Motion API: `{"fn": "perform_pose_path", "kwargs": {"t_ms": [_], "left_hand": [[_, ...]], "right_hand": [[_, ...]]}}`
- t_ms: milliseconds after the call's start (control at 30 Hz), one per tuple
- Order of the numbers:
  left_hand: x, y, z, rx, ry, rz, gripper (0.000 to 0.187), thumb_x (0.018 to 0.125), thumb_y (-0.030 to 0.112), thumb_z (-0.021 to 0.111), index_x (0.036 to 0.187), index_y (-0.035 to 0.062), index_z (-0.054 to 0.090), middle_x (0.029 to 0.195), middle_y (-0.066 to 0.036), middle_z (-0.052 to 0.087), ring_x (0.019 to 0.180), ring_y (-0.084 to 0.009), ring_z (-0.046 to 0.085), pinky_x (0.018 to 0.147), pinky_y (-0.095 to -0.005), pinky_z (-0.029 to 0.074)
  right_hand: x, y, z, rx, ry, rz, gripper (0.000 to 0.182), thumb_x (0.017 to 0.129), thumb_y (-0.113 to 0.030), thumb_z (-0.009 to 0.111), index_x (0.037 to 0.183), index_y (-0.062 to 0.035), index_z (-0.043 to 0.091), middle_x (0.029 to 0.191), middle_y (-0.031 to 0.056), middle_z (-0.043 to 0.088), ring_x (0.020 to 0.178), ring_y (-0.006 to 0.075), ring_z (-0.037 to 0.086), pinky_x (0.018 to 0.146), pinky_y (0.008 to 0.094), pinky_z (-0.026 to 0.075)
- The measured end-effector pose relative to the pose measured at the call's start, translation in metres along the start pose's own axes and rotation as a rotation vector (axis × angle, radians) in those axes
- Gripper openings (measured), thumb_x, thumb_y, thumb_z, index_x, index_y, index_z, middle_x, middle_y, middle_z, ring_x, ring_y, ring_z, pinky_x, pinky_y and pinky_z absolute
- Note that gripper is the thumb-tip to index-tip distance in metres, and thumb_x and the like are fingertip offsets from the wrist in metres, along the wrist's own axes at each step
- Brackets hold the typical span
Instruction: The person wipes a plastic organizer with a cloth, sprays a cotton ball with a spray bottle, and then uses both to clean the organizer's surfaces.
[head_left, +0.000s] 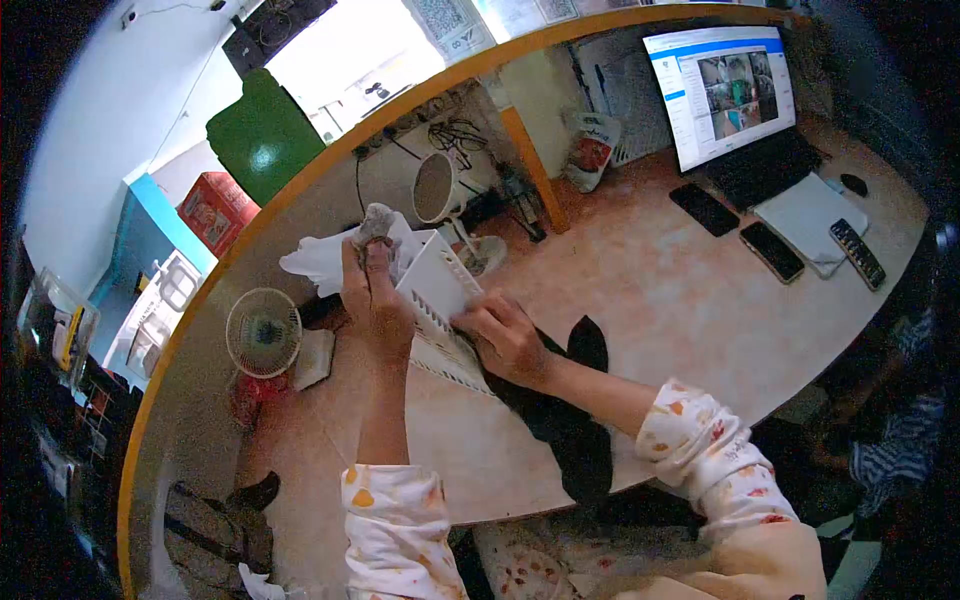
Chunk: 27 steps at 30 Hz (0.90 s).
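Note:
My left hand (382, 305) is closed, with a bunched grey cloth (377, 222) pinched between its thumb and fingers. Right beside it, a white slotted plastic basket (440, 272) stands tilted on the desk. The slightly blurred fingers of my right hand (505, 338) are curled at the basket's near side and appear to grip it. Black cloth (570, 435) lies beneath my right wrist and trails toward the desk's front edge. Behind my left hand is a crumpled white plastic bag (318, 262).
A round mirror on a stand (436, 188) is behind the basket. On the right are a laptop (735, 110), phones (771, 250), papers (805, 218) and a remote control (857, 254). A small round fan (263, 332) stands left, with a dark bag (218, 535) below. A wood-topped partition (330, 160) curves around the desk.

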<state>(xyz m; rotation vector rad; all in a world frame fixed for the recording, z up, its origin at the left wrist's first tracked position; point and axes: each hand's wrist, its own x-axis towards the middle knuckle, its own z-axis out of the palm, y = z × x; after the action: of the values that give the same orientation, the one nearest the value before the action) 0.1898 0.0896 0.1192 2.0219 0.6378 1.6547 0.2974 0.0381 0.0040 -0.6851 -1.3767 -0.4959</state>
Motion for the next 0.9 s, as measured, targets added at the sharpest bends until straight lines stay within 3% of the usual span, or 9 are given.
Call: {"fn": "perform_pose_path", "kwargs": {"t_ms": [67,133,300,333,400,533,633,833,900], "left_hand": [[0.003,-0.015,0.007,0.162,0.099,0.241,0.026,0.092,0.017,0.044,0.106,-0.0028,0.052,0.093,-0.014,0.058,0.084,-0.0197,0.055,0.076,-0.0312,0.044],[0.0,-0.022,0.01,0.232,0.133,0.335,0.025,0.093,0.02,0.044,0.101,-0.0033,0.051,0.083,-0.011,0.06,0.075,-0.0164,0.055,0.07,-0.0288,0.044],[0.004,-0.003,0.002,0.036,0.012,0.071,0.022,0.092,0.019,0.045,0.1,-0.0012,0.051,0.081,-0.011,0.06,0.071,-0.0157,0.053,0.065,-0.0288,0.043],[0.003,-0.001,0.005,0.061,0.043,0.129,0.021,0.093,0.019,0.043,0.099,-0.0001,0.05,0.077,-0.01,0.058,0.067,-0.0167,0.051,0.062,-0.0293,0.041],[-0.003,0.0,0.002,0.211,0.085,0.173,0.021,0.093,0.019,0.044,0.099,0.0,0.05,0.08,-0.011,0.057,0.071,-0.0187,0.052,0.065,-0.0303,0.041],[-0.007,-0.004,-0.002,0.174,0.213,0.18,0.021,0.092,0.02,0.046,0.1,0.0007,0.05,0.097,-0.015,0.056,0.087,-0.0245,0.052,0.078,-0.034,0.04],[-0.016,0.008,-0.009,0.242,0.373,0.427,0.022,0.091,0.02,0.049,0.1,0.0006,0.051,0.109,-0.017,0.052,0.102,-0.0291,0.048,0.087,-0.0371,0.037],[-0.094,-0.007,-0.065,0.531,0.153,0.431,0.019,0.084,0.012,0.058,0.1,0.0019,0.054,0.111,-0.016,0.052,0.109,-0.0318,0.048,0.088,-0.0398,0.04],[-0.126,-0.024,-0.099,0.705,0.075,0.289,0.018,0.081,0.009,0.061,0.098,0.0029,0.057,0.109,-0.016,0.053,0.103,-0.0316,0.051,0.085,-0.0398,0.042]], "right_hand": [[-0.017,0.012,-0.014,-0.02,-0.122,-0.022,0.021,0.068,0.009,0.06,0.087,-0.0005,0.06,0.081,0.0121,0.054,0.078,0.0284,0.056,0.067,0.0351,0.047],[-0.032,0.025,-0.031,-0.03,-0.323,0.011,0.02,0.068,0.006,0.062,0.087,-0.001,0.06,0.083,0.0136,0.054,0.08,0.0294,0.057,0.068,0.0353,0.047],[-0.029,0.047,-0.059,-0.227,-0.08,0.304,0.014,0.071,0.002,0.06,0.085,-0.0016,0.059,0.086,0.0158,0.054,0.081,0.0323,0.055,0.072,0.0383,0.046],[-0.033,0.053,-0.064,-0.253,-0.043,0.384,0.013,0.072,0.0,0.059,0.085,-0.0018,0.059,0.086,0.0163,0.054,0.081,0.0328,0.055,0.073,0.0393,0.045],[-0.061,0.084,-0.071,-0.474,-0.226,0.369,0.011,0.073,-0.003,0.059,0.084,-0.0024,0.059,0.086,0.0155,0.054,0.084,0.0323,0.053,0.076,0.0409,0.044],[-0.103,0.125,-0.084,-0.732,-0.592,0.392,0.013,0.075,-0.011,0.059,0.086,-0.005,0.061,0.087,0.0133,0.056,0.091,0.0312,0.05,0.08,0.0419,0.041],[-0.1,0.122,-0.083,-0.715,-0.722,0.473,0.018,0.078,-0.018,0.054,0.087,-0.0066,0.063,0.092,0.0158,0.061,0.09,0.0333,0.054,0.077,0.0422,0.044],[-0.099,0.12,-0.082,-0.731,-0.679,0.47,0.02,0.078,-0.019,0.054,0.088,-0.006,0.063,0.089,0.0156,0.061,0.088,0.0327,0.055,0.076,0.0444,0.045],[-0.103,0.127,-0.083,-0.767,-0.737,0.453,0.02,0.078,-0.019,0.053,0.089,-0.0054,0.063,0.091,0.0156,0.06,0.088,0.0332,0.055,0.075,0.0454,0.045]]}}
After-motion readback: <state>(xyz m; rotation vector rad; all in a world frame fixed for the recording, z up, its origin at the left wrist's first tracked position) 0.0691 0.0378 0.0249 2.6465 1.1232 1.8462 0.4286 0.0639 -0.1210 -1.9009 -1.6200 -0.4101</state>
